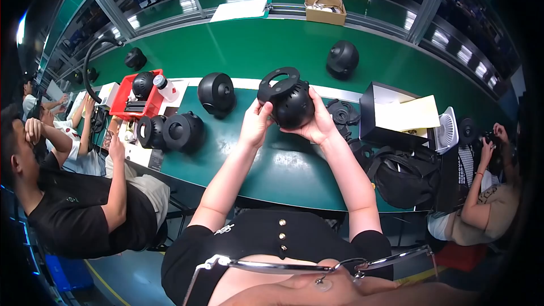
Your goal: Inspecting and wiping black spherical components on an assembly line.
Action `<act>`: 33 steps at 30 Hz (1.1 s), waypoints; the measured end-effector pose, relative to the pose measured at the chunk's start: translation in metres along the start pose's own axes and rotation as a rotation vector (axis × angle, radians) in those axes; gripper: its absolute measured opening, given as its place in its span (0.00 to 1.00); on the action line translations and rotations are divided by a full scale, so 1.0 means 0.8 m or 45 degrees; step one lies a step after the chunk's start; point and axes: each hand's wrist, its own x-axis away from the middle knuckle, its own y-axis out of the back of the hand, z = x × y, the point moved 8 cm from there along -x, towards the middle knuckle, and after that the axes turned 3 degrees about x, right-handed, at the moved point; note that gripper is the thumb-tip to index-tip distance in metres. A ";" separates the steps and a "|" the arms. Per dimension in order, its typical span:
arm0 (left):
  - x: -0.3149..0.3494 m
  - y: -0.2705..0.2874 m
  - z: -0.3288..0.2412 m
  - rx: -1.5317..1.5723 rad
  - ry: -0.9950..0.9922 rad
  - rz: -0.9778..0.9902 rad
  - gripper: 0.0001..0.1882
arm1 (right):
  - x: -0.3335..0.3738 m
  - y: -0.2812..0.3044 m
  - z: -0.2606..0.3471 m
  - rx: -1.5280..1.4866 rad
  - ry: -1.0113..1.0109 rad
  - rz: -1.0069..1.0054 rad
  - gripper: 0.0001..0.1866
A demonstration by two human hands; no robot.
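Note:
Both my hands hold up a round black device housing (294, 109) with vent slots and a flat ring-shaped base (292, 73) facing up and away. My left hand (256, 123) is closed on its left side, the thumb near the ring. From the right and below, my right hand (318, 123) grips it, fingers wrapped under the ball. To the left on the green table (255, 173) stands another round black housing (216, 94). Two more ring-based housings, one nearer (183, 131) and one behind it (148, 131), sit close together at the table's left edge.
Right of my hands lie black ring parts (343, 112), a black box with papers (385, 127), a black bag (405, 178) and a white fan (447, 130). A red bin (133, 112) and bottle (165, 86) stand left. Another housing (342, 59) sits on the conveyor. People sit at both sides.

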 end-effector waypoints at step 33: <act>0.039 0.023 0.067 0.494 0.681 -0.475 0.39 | 0.028 -0.028 0.052 1.672 0.929 -0.576 0.39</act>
